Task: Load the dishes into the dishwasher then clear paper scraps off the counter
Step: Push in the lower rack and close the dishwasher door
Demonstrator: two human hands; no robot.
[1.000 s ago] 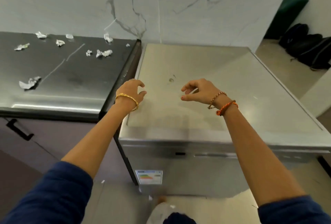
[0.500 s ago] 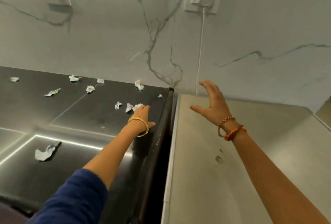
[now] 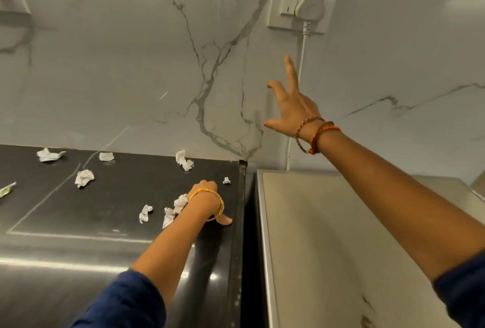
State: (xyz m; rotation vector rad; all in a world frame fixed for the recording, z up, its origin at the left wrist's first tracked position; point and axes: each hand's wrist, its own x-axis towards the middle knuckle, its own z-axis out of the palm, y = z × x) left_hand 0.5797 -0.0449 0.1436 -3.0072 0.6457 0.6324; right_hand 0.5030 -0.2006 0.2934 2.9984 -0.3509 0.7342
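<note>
Head view, nearest first: two forearms in dark blue sleeves come up from 6 o'clock, the left over the black worktop (image 3: 78, 222), the right over the steel dishwasher top (image 3: 341, 236) at 4 o'clock. No dishes show anywhere, so the scrap-clearing half of the task looks to be the step in hand.

Toward the centre, the left hand (image 3: 207, 200), with a gold bangle (image 3: 207, 203) at its wrist, lies low on the worktop near its right edge. Its thumb presses flat on the surface, and its fingers reach into a cluster of crumpled paper scraps (image 3: 173, 209); whether they already pinch one I cannot tell. Further out, at 9 to 11 o'clock, more scraps (image 3: 84, 177) lie well apart, and one tiny scrap (image 3: 226, 180) sits just beyond the left hand.

Farthest, at 1 o'clock, the right hand (image 3: 294, 107) is raised before the marble wall (image 3: 131, 65), fingers spread, grasping nothing, below a socket with a white plug (image 3: 311, 2).

The scraps should be nearly weightless, soft and crushable. They are likely best swept together with flat fingers on this glossy surface, then scooped or pinched by their raised folds; a quick movement could send them skating away.
</note>
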